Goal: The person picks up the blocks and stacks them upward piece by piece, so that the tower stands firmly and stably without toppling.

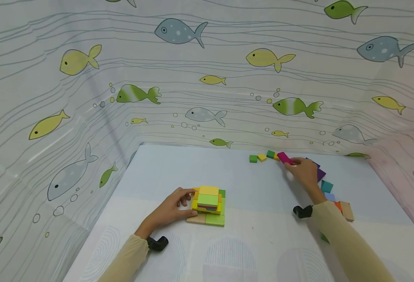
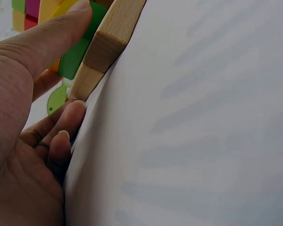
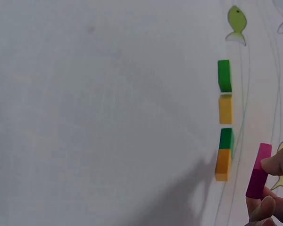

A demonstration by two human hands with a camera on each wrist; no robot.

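Note:
A layered stack of coloured wooden blocks [image 1: 208, 200], yellow and light green on top, stands left of centre on the table. My left hand [image 1: 171, 206] is at its left side, with the thumb at the front and the fingers towards the back. Seen from the left wrist, the thumb [image 2: 61, 35] lies against the yellow and green blocks above a bare wood block [image 2: 114, 35]. At the far right, my right hand [image 1: 304, 172] holds a magenta block [image 3: 259, 170] between thumb and fingers, raised off the table. It is near an orange block [image 3: 223, 165].
Along the back lie green [image 1: 253, 158] and yellow [image 1: 262, 157] blocks. Purple, teal [image 1: 327, 186], light blue, red and wooden [image 1: 346, 211] blocks run down the right, partly hidden by my right arm. Fish-patterned cloth walls [image 1: 207, 94] enclose the table [image 1: 249, 219].

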